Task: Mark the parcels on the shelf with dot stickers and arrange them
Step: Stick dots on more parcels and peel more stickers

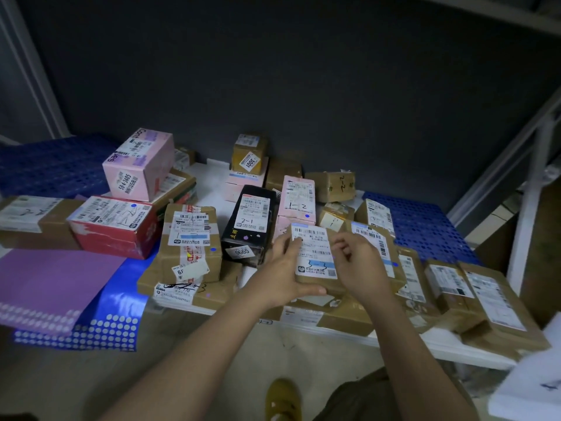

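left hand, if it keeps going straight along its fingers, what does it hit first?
Probably the pale pink box marked 1-2. The left hand holds the brown parcel from its left side, fingers pointing up and away toward the back of the shelf. Depth is unclear; the black box sits just left of that line.

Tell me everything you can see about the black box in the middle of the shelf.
The black box is long and glossy, lying flat among cardboard parcels. A white shipping label with barcodes and a handwritten "2-1" covers most of its top. Below the label there is yellow writing and a purple dot sticker. Its near end carries a white tag reading 9665. A taped brown parcel lies close on its left and a pink box on its right. Neither hand touches it.
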